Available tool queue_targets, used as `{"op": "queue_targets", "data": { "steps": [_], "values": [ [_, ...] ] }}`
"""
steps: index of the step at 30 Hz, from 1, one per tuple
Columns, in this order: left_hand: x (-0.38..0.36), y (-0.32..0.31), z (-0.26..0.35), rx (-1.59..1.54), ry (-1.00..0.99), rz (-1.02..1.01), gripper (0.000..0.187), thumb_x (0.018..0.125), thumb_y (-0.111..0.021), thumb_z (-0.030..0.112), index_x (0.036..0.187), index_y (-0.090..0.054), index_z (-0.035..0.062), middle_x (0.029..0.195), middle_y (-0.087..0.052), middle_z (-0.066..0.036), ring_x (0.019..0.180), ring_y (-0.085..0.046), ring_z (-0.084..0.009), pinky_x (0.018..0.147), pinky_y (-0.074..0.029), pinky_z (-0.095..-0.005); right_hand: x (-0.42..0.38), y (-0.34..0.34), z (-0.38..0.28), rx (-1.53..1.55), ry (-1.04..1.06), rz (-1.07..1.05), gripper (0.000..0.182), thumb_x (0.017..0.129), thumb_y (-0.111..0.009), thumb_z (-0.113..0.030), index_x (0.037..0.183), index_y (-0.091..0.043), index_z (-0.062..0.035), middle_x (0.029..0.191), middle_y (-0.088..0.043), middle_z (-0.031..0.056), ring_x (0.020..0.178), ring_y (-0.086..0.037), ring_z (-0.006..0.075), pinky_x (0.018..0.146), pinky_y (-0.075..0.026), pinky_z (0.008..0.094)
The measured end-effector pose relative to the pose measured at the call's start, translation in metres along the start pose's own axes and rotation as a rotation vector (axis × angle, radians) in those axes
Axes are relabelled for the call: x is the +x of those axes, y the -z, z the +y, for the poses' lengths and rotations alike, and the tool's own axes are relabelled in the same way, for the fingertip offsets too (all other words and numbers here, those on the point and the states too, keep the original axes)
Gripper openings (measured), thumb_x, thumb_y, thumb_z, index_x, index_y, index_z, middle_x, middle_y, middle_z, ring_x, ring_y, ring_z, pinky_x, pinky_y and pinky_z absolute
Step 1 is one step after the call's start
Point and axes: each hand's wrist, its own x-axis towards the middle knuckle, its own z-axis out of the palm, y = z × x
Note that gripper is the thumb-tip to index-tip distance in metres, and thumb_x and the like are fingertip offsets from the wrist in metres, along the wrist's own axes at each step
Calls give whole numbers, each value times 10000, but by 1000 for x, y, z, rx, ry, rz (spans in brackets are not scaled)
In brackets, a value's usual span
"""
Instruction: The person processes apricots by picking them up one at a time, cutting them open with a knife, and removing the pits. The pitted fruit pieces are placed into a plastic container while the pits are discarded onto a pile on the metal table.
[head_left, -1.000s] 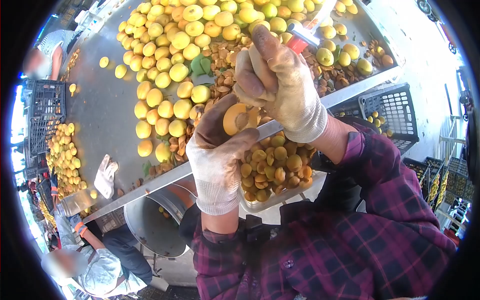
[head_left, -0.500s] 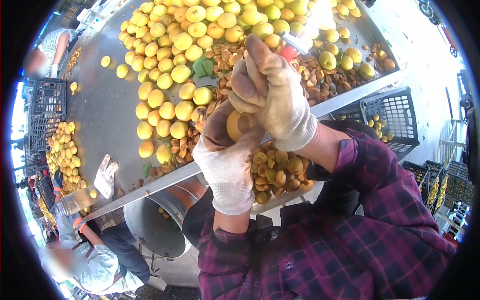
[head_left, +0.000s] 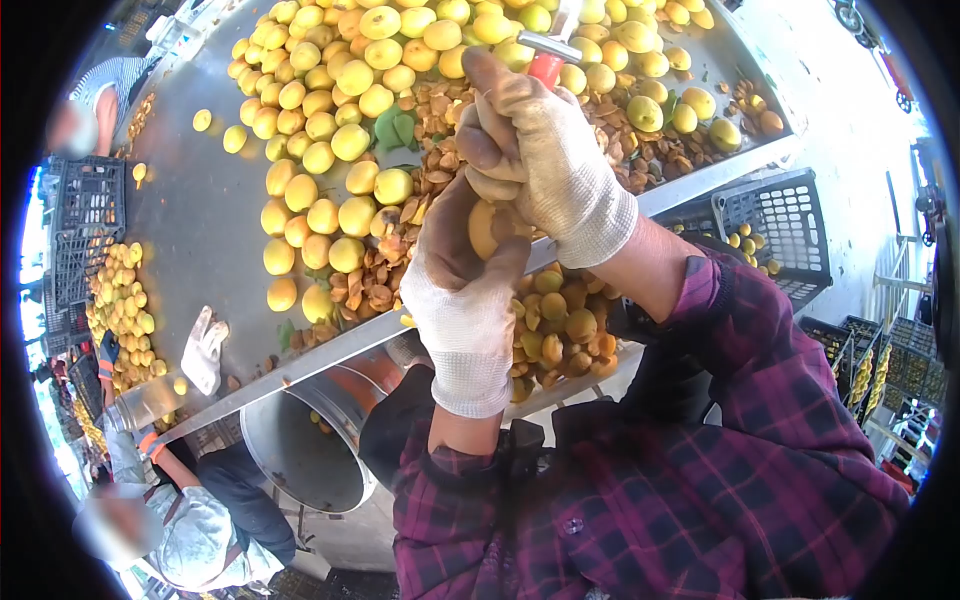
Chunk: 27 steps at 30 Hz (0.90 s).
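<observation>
1. I have the left hand point(head_left: 465, 290) curled snugly round a yellow fruit point(head_left: 484, 230), just beyond the table rim point(head_left: 700, 188); its fingers leave no visible slack.
2. I have the right hand point(head_left: 550, 160) folded into a fist round a red-handled tool point(head_left: 546, 66), whose metal crossbar point(head_left: 549, 46) lies farther beyond the rim. I cannot tell whether the tool's hidden end meets the fruit.
3. To work well, I would seat the fruit deep in the palm, use short, controlled strokes, and hold the left thumb point(head_left: 507, 262) clear of that hidden end.
4. Outward, I see brown pieces point(head_left: 372, 285) just beyond the rim, a yellow pile point(head_left: 354, 77) well past it, and a fruit heap point(head_left: 581, 325) on its near side, lower down.
</observation>
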Motion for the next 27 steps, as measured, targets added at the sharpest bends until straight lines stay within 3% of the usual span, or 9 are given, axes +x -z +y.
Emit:
{"op": "queue_targets", "data": {
  "steps": [5, 11, 13, 18, 20, 23, 24, 25, 27],
  "values": [
    [0, 0, 4, 127, -19, 26, 560, 805, -588, -166, 1352, -512, -76, 1279, -609, -137, 1140, -610, -181, 1009, -456, -309, -7, -10, -1, -304, 30, -12, 397, 872, -750, -404, 769, -582, -59, 579, -495, -3, 472, -506, 91, 391, -346, 228],
    [5, 3, -13, -207, 12, 124, 573, 767, -569, -178, 1329, -535, -71, 1259, -615, -173, 1145, -621, -230, 976, -505, -333, 5, 14, 12, 124, 5, -115, 375, 1015, -511, -372, 748, -488, -109, 648, -419, -18, 453, -269, 65, 415, -247, 234],
    [6, 14, -27, 474, -399, -65, 549, 792, -554, -156, 1325, -555, -29, 1260, -612, -180, 1168, -614, -257, 961, -525, -344, 0, 6, 18, 50, 33, 5, 401, 1017, -506, -380, 719, -448, -118, 642, -421, -14, 456, -276, 68, 422, -239, 225],
    [9, 19, -31, 740, -353, -17, 453, 851, -614, -54, 1301, -573, -20, 1203, -641, -177, 1106, -647, -251, 912, -552, -352, -5, 3, 16, -32, -87, 42, 435, 1016, -504, -383, 679, -421, -122, 571, -383, -19, 463, -272, 75, 431, -231, 233],
    [11, 6, -12, -177, 221, 319, 455, 821, -675, -44, 1260, -556, -53, 1144, -665, -163, 1005, -674, -230, 896, -550, -338, -12, 0, 24, -23, -105, 31, 444, 1013, -509, -387, 658, -412, -138, 560, -384, -17, 463, -278, 77, 429, -225, 239],
    [19, 15, -44, 574, -417, 307, 298, 885, -630, -9, 1167, -550, -58, 1095, -673, -135, 919, -678, -209, 824, -568, -321, -12, -12, 31, 21, -71, 90, 452, 1012, -502, -394, 643, -404, -151, 561, -388, -13, 454, -268, 80, 425, -219, 246],
    [26, 14, -39, -351, -93, 329, 241, 883, -651, 31, 1085, -542, -43, 1083, -671, -134, 896, -685, -222, 768, -576, -322, -11, -13, 31, 45, -79, 81, 483, 1026, -480, -405, 624, -382, -156, 557, -381, -15, 449, -253, 79, 422, -209, 245],
    [27, 17, -38, -355, -98, 332, 241, 883, -651, 31, 1085, -542, -43, 1083, -671, -134, 896, -685, -222, 768, -576, -322, -10, -12, 31, 41, -80, 76, 483, 1026, -480, -405, 624, -382, -156, 557, -381, -15, 449, -253, 79, 422, -209, 245],
    [27, 22, -39, 841, -482, 332, 324, 851, -706, 95, 1097, -546, -43, 1063, -672, -159, 904, -691, -240, 776, -572, -339, -6, -8, 34, 78, -51, -42, 505, 1040, -462, -412, 613, -371, -158, 552, -372, -19, 450, -240, 77, 422, -202, 239]
  ]
}}
